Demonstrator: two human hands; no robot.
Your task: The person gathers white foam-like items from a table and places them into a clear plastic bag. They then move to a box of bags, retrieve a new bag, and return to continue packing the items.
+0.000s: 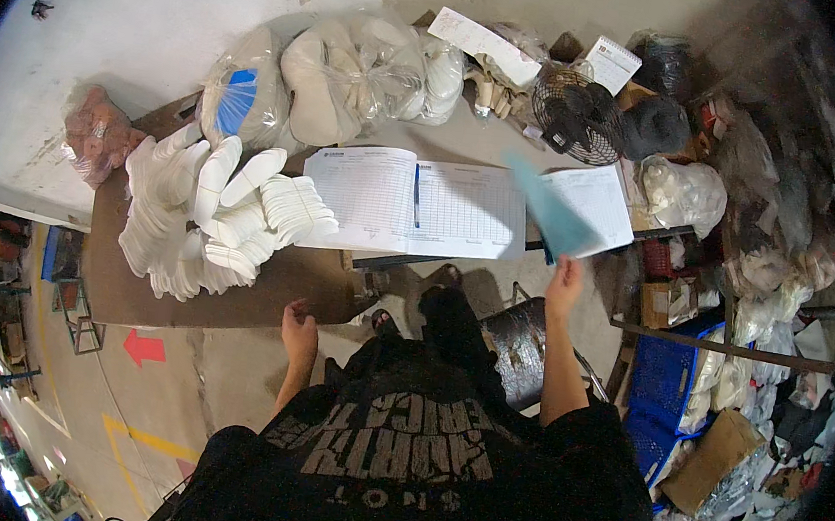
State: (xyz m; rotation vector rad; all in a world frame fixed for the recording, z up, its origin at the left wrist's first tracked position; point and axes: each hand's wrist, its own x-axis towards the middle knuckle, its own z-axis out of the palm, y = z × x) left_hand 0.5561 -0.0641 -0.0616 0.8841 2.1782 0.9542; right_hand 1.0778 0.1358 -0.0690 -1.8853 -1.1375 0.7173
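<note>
My right hand pinches the lower edge of a teal cover, which is blurred and tilted up over a notebook with white pages. To the left of it, a large logbook lies spread out at the table edge, its pages ruled in tables. A blue pen rests along its middle fold. My left hand is empty beside the front edge of the brown table, fingers loosely curled and thumb apart. Stacks of white insole-shaped pieces lie beyond that hand.
Clear plastic bags of pale pieces line the table's back. A black fan and a desk calendar stand at the back right. Blue crates and a cardboard box are at my right. A black-covered stool stands under the table edge.
</note>
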